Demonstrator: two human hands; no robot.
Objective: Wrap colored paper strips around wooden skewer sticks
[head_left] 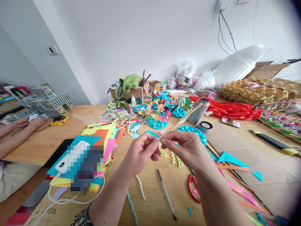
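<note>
My left hand point(143, 152) and my right hand point(188, 149) meet over the middle of the table, fingertips pinched close together. Between them is the lower end of a pale thin stick point(172, 126), which slants up and away to the right, passing in front of a metal flask point(198, 111). What exactly the left fingertips grip is partly hidden. Below the hands lie a ballpoint pen point(166, 194), a white pipe cleaner point(141, 187) and a blue one point(132, 208). Red-handled scissors point(193, 188) sit partly behind my right forearm. Behind my fingers is a yellow paper fish point(164, 153) with blue dots.
Coloured paper point(109, 147) with a white power bank point(72, 157) and cable lies left. Behind stand painted blue crafts point(157, 122), a glue bottle point(133, 101) and egg trays point(263, 91). A utility knife point(272, 142) lies right. Another person's hands point(35, 121) work far left.
</note>
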